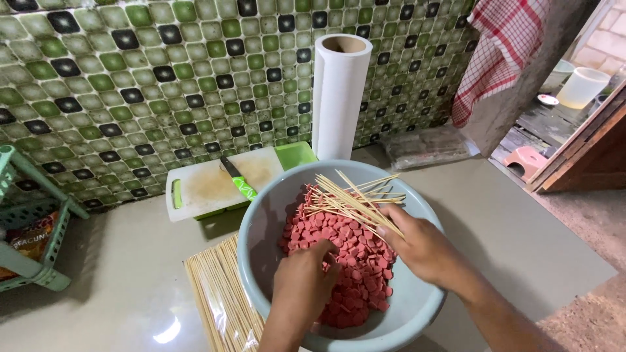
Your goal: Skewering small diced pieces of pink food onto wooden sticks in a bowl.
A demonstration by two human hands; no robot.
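Left hand [301,281]: fingers dug into red sausage slices [355,261], grip hidden | bowl [417,306] | right hand [424,246]: fingers clamped on skewers [349,199]

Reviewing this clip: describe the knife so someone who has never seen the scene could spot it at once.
Start at the green tiled wall; at its foot lies a white cutting board, left of the upright paper roll. The knife rests diagonally on that board, behind the grey bowl. Its dark blade and bright green handle set it apart from the pale wooden skewers.
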